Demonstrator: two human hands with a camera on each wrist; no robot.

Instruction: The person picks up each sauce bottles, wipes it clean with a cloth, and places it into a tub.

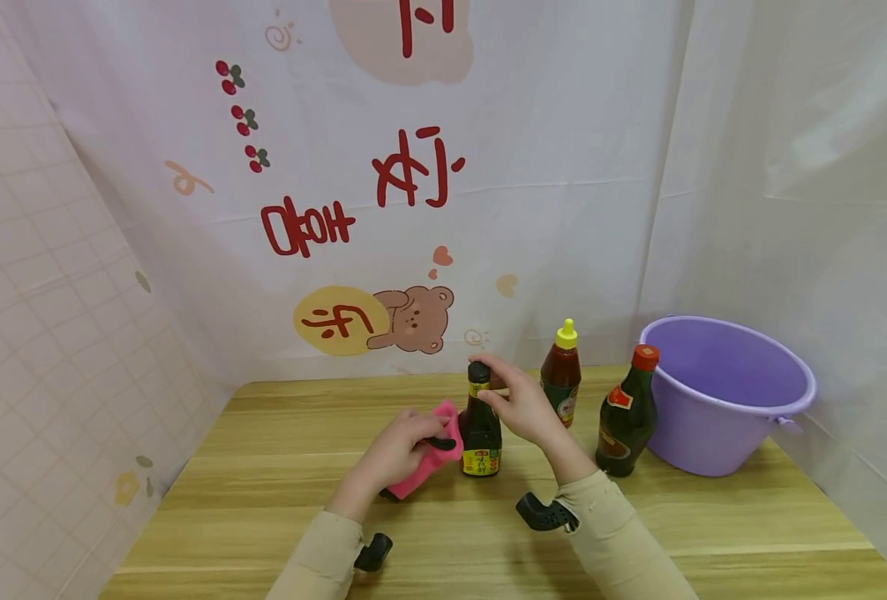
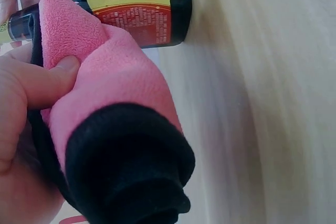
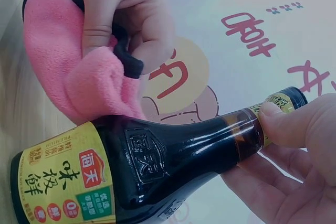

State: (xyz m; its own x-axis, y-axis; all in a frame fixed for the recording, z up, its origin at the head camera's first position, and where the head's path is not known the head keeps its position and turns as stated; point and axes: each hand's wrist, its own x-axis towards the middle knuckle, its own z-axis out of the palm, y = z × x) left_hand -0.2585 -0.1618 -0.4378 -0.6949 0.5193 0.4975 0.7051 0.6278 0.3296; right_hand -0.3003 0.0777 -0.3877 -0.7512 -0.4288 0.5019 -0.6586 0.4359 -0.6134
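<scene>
A dark soy sauce bottle (image 1: pixel 481 433) with a yellow label stands upright on the table. My right hand (image 1: pixel 522 404) grips it by the neck, thumb on the yellow band just under the black cap (image 3: pixel 298 97). In my left hand (image 1: pixel 406 446) is a pink cloth (image 2: pixel 115 66) with black edging, pinched between thumb and fingers. The bunched pink cloth lies against the bottle's left side at the shoulder, as the right wrist view shows. Part of the label is visible beyond the cloth in the left wrist view.
Right of the soy sauce stand a red sauce bottle (image 1: pixel 562 379) with a yellow nozzle cap and a dark green bottle (image 1: pixel 627 421) with a red cap. A purple bucket (image 1: pixel 702 437) sits beside them at the right. A printed curtain (image 1: pixel 563 233) hangs behind the wooden table (image 1: pixel 278 467).
</scene>
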